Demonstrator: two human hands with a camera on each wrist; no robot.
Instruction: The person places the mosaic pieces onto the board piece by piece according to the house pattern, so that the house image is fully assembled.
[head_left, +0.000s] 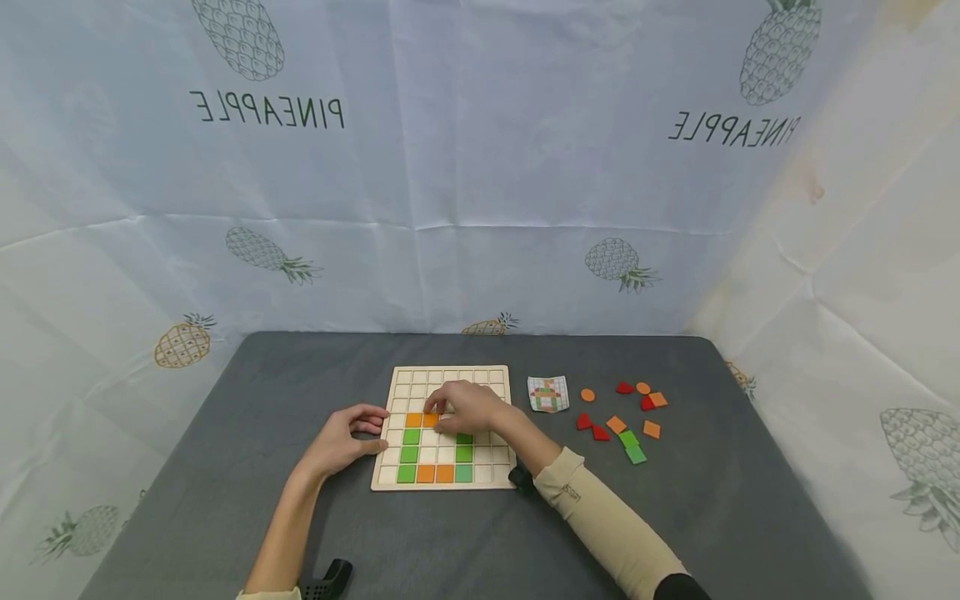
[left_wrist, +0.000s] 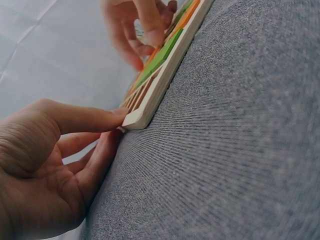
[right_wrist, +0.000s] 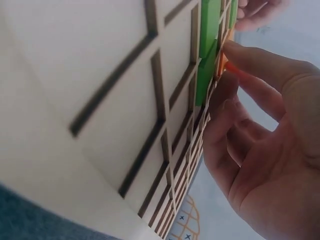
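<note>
A wooden grid board (head_left: 480, 479) lies on the grey table, with green and orange square tiles set in some of its cells. Thumb and fingers of my left hand (head_left: 341, 437) rest spread along the board's left edge; the left wrist view shows its thumb (left_wrist: 116, 119) at a corner of the rim. My right hand (head_left: 468, 404) reaches over the board's middle. Its thumb and index finger are bent around an orange square tile (head_left: 430, 421), beside another orange tile (head_left: 413, 420). The right wrist view shows two green tiles (right_wrist: 209, 30) close to these fingertips.
A small pattern card (head_left: 547, 394) lies right of the board. Farther right are scattered loose pieces: red ones (head_left: 600, 432), orange squares (head_left: 652, 429), orange discs (head_left: 587, 395) and green squares (head_left: 636, 455). A printed pineapple curtain (head_left: 450, 275) hangs behind the table.
</note>
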